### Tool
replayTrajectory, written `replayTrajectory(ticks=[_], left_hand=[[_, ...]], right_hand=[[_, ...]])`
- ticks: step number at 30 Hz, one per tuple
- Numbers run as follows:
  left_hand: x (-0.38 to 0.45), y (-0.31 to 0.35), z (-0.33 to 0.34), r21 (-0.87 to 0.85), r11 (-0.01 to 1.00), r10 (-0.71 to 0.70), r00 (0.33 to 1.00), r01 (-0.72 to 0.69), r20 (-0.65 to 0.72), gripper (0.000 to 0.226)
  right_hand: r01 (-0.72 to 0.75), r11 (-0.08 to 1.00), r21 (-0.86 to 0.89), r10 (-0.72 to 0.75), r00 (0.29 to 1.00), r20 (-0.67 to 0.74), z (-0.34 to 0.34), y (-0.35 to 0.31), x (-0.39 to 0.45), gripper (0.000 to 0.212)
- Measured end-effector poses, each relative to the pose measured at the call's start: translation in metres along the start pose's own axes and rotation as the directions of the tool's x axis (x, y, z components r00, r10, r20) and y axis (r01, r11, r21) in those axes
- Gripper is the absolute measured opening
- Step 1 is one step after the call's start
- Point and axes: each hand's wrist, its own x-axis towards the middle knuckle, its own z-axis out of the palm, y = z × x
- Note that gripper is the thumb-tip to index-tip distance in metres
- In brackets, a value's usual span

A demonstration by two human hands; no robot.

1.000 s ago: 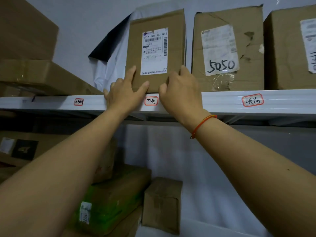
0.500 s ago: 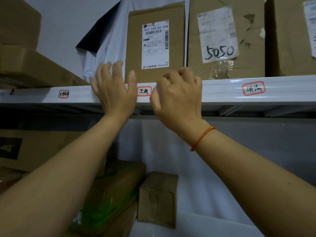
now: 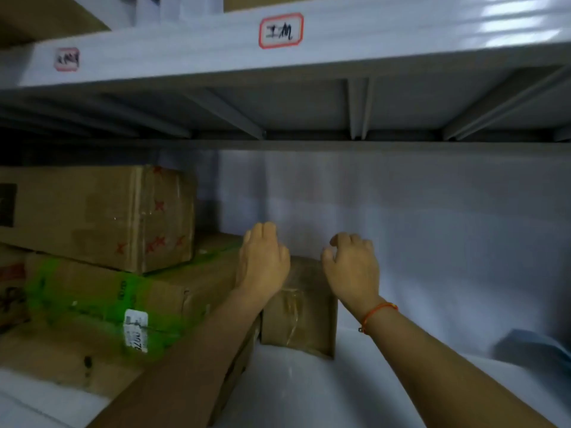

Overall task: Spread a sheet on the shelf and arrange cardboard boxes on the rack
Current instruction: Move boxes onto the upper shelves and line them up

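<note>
A small taped cardboard box [image 3: 301, 322] stands on the white sheet [image 3: 401, 384] that covers the lower shelf and runs up the back wall. My left hand [image 3: 264, 261] hovers over the box's top left corner, fingers bent loosely downward. My right hand [image 3: 352, 267], with a red cord at the wrist, is over the box's top right edge with fingers loosely curled. Neither hand plainly grips the box; whether they touch it is unclear.
Left of the small box is a stack: a large brown box [image 3: 99, 217] on a green-taped box [image 3: 123, 291] on a flat box [image 3: 55, 356]. The upper shelf's white beam [image 3: 401, 35] with handwritten labels runs overhead. A blue-grey fold [image 3: 531, 347] lies at right.
Both hands have left the box on the upper shelf and dropped to the lower shelf, over the small box. The view has tilted down with them.
</note>
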Motion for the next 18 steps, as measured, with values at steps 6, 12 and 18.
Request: replayTrajectory(ticks=[6,12,18], left_hand=[[-0.002,-0.025,0.065,-0.060,0.891,-0.399,0.842,0.449,0.363,0.041],[-0.009,-0.042,0.090,-0.188,0.550,-0.595,0.540,0.813,0.595,0.056],[-0.016,-0.043,0.090,-0.254,0.478,-0.607,0.525,0.841,0.596,0.025]], right_hand=[[-0.421,0.907,-0.003,0.399,0.856,0.329,0.058,0.037,-0.023,0.039],[-0.677,0.720,0.153,0.494,0.655,0.571,0.083,0.047,-0.023,0.051],[-0.739,0.633,0.231,0.498,0.618,0.608,0.081,0.048,-0.026,0.055]])
